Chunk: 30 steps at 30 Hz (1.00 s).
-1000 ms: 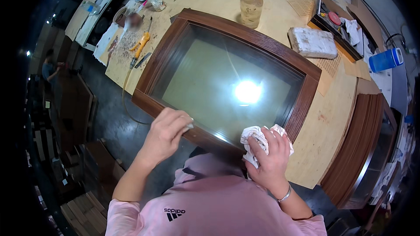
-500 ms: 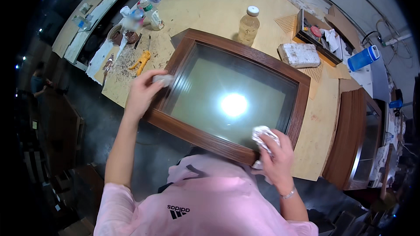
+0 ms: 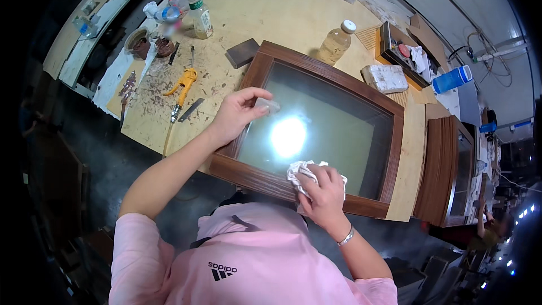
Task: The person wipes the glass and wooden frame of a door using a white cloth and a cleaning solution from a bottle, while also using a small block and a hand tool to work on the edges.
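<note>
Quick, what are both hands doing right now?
Left hand: closed, pinching a small pale piece.
Right hand: closed, holding a crumpled white cloth.

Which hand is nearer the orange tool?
Left. The left hand is right of the orange tool, over the frame; the right hand is farther right, on the cloth and nearer the body.

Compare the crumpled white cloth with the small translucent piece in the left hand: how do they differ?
The crumpled white cloth is larger and bunched; the small translucent piece looks flatter. The cloth is white, the piece greyish. The right hand holds the cloth at the near rail of the brown wooden frame; the left hand pinches the piece over the left part of the glass pane. Both are hand-held.
</note>
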Each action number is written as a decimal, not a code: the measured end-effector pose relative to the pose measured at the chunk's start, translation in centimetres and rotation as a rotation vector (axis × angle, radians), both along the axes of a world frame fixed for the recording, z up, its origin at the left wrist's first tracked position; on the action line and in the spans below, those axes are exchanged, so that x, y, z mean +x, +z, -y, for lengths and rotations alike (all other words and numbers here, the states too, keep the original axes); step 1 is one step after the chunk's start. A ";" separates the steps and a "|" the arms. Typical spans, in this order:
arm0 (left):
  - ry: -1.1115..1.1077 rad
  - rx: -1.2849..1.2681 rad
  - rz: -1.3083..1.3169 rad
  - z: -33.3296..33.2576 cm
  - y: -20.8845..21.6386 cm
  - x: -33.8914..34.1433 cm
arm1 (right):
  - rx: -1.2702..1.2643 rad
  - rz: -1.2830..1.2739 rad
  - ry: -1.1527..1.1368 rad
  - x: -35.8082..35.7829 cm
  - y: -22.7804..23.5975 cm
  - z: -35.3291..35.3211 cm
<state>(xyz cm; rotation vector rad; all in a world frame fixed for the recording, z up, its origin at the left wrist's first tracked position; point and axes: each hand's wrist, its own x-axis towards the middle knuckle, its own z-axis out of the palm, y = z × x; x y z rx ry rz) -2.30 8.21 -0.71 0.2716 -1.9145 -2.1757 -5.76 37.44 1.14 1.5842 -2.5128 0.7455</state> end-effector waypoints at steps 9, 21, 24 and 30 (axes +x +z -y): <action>-0.238 -0.939 -0.119 2.4 4.4 8.0 | -0.059 -0.057 -0.151 0.5 -0.8 0.7; 0.629 -0.166 0.373 17.4 -5.2 13.2 | -0.042 -0.042 -0.196 0.8 -0.6 0.7; 0.854 -0.249 0.413 24.7 -10.4 15.9 | -0.019 -0.043 -0.175 1.1 -0.5 1.4; 0.980 -0.762 0.826 26.3 -11.4 13.8 | 0.012 -0.053 -0.196 1.0 -0.6 1.1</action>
